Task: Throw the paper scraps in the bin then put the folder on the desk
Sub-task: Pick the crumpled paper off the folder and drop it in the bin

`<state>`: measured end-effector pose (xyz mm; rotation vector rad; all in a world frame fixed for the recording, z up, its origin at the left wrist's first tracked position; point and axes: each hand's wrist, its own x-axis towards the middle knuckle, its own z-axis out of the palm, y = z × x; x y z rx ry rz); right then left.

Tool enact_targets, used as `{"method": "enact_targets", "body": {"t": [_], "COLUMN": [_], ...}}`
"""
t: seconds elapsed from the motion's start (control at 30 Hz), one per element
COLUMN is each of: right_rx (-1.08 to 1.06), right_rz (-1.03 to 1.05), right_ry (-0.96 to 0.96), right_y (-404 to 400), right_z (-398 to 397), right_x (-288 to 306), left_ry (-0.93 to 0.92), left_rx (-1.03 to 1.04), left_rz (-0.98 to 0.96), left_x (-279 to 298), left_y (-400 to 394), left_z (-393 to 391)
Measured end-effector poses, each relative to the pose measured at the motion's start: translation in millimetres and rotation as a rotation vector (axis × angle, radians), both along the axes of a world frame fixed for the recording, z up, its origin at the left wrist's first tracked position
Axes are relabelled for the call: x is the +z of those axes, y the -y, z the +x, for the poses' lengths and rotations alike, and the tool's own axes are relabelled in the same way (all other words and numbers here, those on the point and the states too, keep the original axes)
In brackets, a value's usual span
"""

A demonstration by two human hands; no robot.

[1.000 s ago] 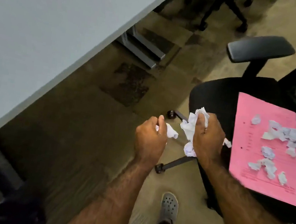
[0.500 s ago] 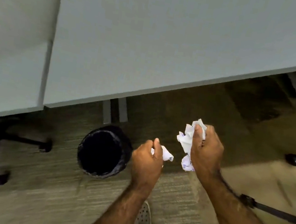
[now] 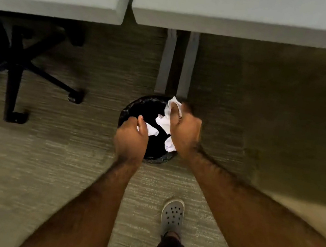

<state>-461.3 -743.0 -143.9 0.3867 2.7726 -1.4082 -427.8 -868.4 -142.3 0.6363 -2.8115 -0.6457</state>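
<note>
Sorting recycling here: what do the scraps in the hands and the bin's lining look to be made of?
The scraps look like plain matte white paper, crumpled with sharp creases. The bin appears lined with a thin black plastic bag: its rim is wrinkled and faintly glossy. The bin's own material is hidden.

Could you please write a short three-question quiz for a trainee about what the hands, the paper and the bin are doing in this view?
1. True or false: both hands hold white paper scraps over the bin.
2. Which hand holds the larger bunch of paper scraps? A) left hand B) right hand
3. Fill in: the bin stands on the carpet just in front of the desk's grey ______.

Key
1. True: scraps stick out of the left hand, and a bigger bunch out of the right, both above the black opening.
2. B
3. legs
</note>
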Motion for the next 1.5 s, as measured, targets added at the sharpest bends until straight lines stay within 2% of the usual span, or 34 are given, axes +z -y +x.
{"method": "enact_targets", "body": {"t": [0.1,0.17,0.23,0.33,0.4,0.5,0.63,0.9,1.1,1.23,1.5], "right_rx": [0.121,0.178,0.246,0.434,0.588,0.61,0.696,0.646,0.518,0.416,0.119], "right_rz": [0.15,0.179,0.094,0.181,0.24,0.309,0.364,0.277,0.285,0.294,0.244], "right_ry": [-0.027,-0.044,0.054,0.136,0.187,0.282,0.303,0.286,0.246,0.2,0.197], "right_y": [21,30,36,41,39,38,37,20,-20,-69,-193], "right_z": [-9,-17,-26,-29,-23,-16,-6,12,41,62,112], "right_x": [-29,-45,-58,-79,-86,-89,-79,-47,-4,32,110], "left_ry": [0.025,0.088,0.158,0.279,0.336,0.396,0.422,0.395,0.324,0.279,0.235], "left_rx": [-0.01,-0.016,-0.023,-0.066,-0.146,-0.259,-0.297,-0.331,-0.36,-0.488,-0.708], "left_rz": [-0.019,-0.033,0.004,0.082,0.015,-0.133,-0.167,-0.141,-0.116,0.02,-0.066], "left_x": [-30,-48,-64,-81,-87,-85,-75,-53,-10,33,118], "left_y": [12,20,24,29,30,30,28,17,-12,-55,-181], "left_z": [-12,-20,-26,-25,-18,-6,3,17,34,50,66]}}
